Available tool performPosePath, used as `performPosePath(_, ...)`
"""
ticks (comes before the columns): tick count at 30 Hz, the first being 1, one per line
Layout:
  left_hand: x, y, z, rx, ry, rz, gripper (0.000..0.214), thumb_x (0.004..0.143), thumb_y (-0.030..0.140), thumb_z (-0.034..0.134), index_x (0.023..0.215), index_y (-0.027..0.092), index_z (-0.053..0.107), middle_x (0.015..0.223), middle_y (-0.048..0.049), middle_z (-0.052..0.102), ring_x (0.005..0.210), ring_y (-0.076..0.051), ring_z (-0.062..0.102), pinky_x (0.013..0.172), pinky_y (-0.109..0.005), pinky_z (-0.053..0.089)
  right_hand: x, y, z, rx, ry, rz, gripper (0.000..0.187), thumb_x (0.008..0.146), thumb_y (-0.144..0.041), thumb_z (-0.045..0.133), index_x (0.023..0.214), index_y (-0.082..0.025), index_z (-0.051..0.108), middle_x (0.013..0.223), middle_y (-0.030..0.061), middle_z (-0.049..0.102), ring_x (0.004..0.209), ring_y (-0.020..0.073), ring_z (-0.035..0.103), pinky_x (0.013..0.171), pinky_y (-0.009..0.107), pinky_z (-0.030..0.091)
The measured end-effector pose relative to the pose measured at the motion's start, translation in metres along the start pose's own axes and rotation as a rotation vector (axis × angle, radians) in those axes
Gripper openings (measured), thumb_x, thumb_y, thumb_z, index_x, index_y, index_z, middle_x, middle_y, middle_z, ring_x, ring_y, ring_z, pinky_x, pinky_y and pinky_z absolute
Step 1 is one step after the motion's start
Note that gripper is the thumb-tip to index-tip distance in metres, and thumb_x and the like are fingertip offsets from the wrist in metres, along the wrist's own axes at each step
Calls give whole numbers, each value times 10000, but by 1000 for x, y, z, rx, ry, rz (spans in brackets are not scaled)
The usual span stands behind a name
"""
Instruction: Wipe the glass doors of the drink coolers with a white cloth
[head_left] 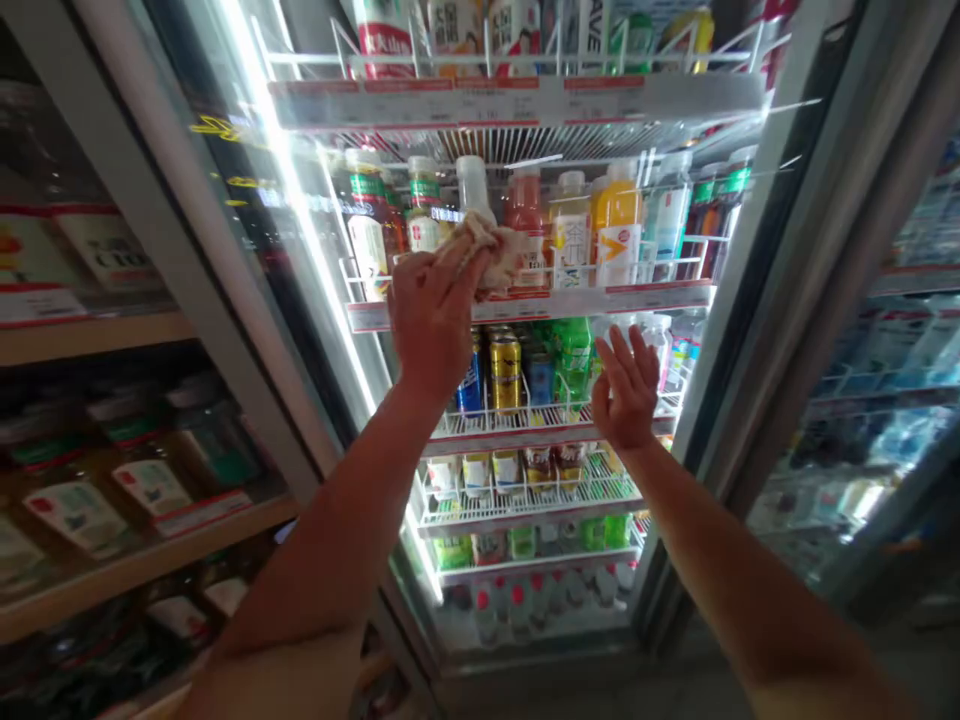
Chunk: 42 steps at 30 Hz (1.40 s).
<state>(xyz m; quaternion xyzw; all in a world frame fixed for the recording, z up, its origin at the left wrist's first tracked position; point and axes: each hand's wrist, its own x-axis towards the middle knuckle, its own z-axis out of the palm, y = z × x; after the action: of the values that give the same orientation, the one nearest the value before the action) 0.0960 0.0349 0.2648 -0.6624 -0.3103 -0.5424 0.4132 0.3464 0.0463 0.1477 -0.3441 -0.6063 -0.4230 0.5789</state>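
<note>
My left hand [435, 315] is closed on a crumpled pale cloth [495, 255], held up in front of the drinks on the second shelf from the top. The cloth seems to lie against the glass door [300, 300] of a lit drinks fridge, whose pane shows faint reflections. Behind the cloth are a white-capped bottle [472, 185] and a red drink bottle [525, 205]. My right hand [626, 385] holds nothing; its fingers are spread, palm toward the glass, in front of the third shelf. Whether it touches the pane I cannot tell.
Inside the fridge, an orange juice bottle [619, 230] and gold cans [506, 370] stand on wire-railed shelves. To the left is a rack [97, 340] of bottles. A metal door frame [787, 300] runs down the right, with another stocked fridge [892, 400] beyond.
</note>
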Motion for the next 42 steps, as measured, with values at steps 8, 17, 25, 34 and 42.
performPosePath(8,-26,24,0,21,-88,226,393,1020,197,526,1383,334,592,1362,23,653,1204,-246,546,962,-423,488,-1,0,0,-5,0,-7,601,928,-116,419,1515,-245,444,1490,60,541,1483,239,376,1222,511,332)
performPosePath(17,-33,27,-3,49,-88,111,388,1015,198,530,1377,321,594,1373,0,641,1193,-250,502,955,-431,465,-2,0,1,-13,-3,11,588,937,-140,417,1511,-264,450,1473,50,561,1476,231,392,1224,491,316)
performPosePath(25,-29,27,-7,-145,-269,100,633,969,88,455,1564,277,352,1423,-33,596,1202,-255,488,1039,-440,448,31,-6,-8,77,26,6,562,982,-269,434,1541,-248,384,1506,95,512,1437,261,435,1155,500,395)
performPosePath(34,-54,13,-6,-311,-64,2,600,944,200,554,1498,180,322,1407,-161,533,1318,-245,507,1109,-429,465,121,-64,7,126,-558,-423,571,1049,-358,329,1605,-271,234,1644,-11,308,1543,168,233,1270,399,269)
performPosePath(42,-125,22,-6,35,-31,-195,624,1034,375,453,1576,141,252,1581,-214,369,1560,-294,142,1245,-545,262,104,-56,16,169,-654,-504,515,1013,-359,514,1506,-444,394,1635,-97,303,1559,217,184,1284,533,186)
